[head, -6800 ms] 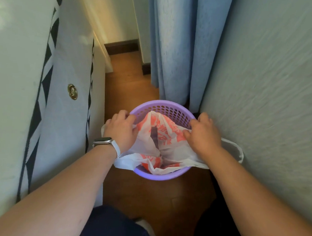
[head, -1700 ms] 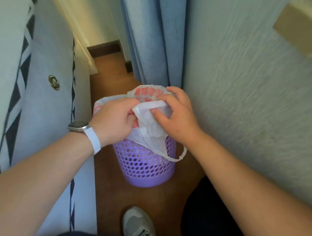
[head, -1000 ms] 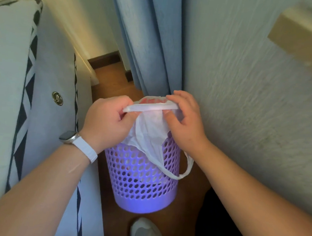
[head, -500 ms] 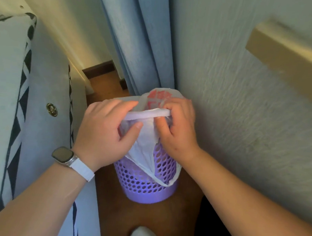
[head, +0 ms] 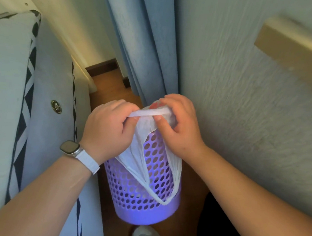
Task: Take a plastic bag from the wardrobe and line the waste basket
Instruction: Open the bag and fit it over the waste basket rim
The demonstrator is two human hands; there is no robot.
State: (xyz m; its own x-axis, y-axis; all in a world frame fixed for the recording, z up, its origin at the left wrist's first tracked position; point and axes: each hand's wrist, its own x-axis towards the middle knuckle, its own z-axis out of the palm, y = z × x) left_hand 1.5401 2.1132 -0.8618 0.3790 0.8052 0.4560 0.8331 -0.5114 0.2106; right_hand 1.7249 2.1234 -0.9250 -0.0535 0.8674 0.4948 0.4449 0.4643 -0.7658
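Note:
A purple perforated waste basket [head: 146, 199] stands on the wooden floor between a bed and a wall. A white plastic bag [head: 141, 135] with red print sits in it, its handle loop hanging down the outside of the basket's near side. My left hand [head: 108, 129] and my right hand [head: 178, 126] both pinch a stretched strip of the bag at the basket's rim, left hand on the left, right hand on the right. The basket's rim is hidden behind my hands.
A bed side [head: 42, 111] with black-and-white triangle trim and a round metal button lies close on the left. A textured wall [head: 243, 105] with a wooden ledge [head: 292, 49] is on the right. Blue curtains [head: 147, 44] hang behind the basket. My shoe [head: 146, 235] shows at the bottom.
Earlier both hands spread the bag inside the basket. Since then they have gathered the bag's edge at the near rim and pulled it taut between them; the handle loop hangs lower.

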